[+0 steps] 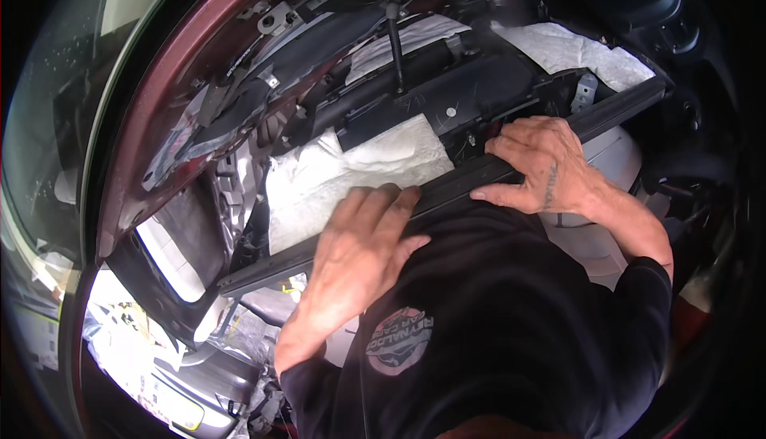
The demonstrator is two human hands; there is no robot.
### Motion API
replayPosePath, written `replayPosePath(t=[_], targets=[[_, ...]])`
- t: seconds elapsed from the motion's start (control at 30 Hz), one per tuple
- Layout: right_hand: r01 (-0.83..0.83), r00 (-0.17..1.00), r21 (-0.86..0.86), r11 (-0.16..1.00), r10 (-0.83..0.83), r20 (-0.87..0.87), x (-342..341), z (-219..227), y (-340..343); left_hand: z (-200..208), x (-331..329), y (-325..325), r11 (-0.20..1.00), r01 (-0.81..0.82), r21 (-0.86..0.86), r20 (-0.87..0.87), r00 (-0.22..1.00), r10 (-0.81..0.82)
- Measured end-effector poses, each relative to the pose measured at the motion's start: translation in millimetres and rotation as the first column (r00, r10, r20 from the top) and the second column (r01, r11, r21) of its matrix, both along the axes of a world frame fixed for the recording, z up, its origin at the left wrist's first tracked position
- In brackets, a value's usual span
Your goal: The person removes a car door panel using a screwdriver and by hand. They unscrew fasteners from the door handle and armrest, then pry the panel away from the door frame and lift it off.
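A long black car trim panel (451, 190) lies slantwise in front of my chest, from lower left to upper right. My left hand (355, 251) is closed over its near edge left of the middle, fingers on the far side and thumb on the near side. Farther right, my right hand (542, 164) grips the same edge, fingers bent over it and thumb along the near face. White fibre padding (379, 160) covers part of the panel's exposed back beyond the left hand. Another piece of white padding (578, 52) sits near its far right end. The fingertips are partly hidden.
A dark red car body frame (171, 64) curves along the left and far side. A black strut-like rod (396, 48) stands beyond the panel. Light grey seats (610, 156) show under the panel at right. Crumpled plastic and papers (136, 359) lie at lower left.
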State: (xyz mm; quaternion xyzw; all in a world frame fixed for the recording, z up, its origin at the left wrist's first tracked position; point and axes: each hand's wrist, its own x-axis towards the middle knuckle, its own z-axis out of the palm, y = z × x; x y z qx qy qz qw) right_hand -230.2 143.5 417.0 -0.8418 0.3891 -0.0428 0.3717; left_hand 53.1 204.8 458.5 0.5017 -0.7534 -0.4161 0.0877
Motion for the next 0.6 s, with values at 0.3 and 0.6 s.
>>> replayPosePath(t=[0.3,0.6], targets=[[0.128,0.989,0.156,0.979,-0.115,-0.089,8,35,-20,-39,244,133,0.095,-0.982,-0.162,-0.434,0.157,0.887],[0.299,0.948,0.26,0.918,-0.256,-0.187,7,39,-29,-110,268,106,0.753,-0.612,0.24,-0.79,0.328,0.518]])
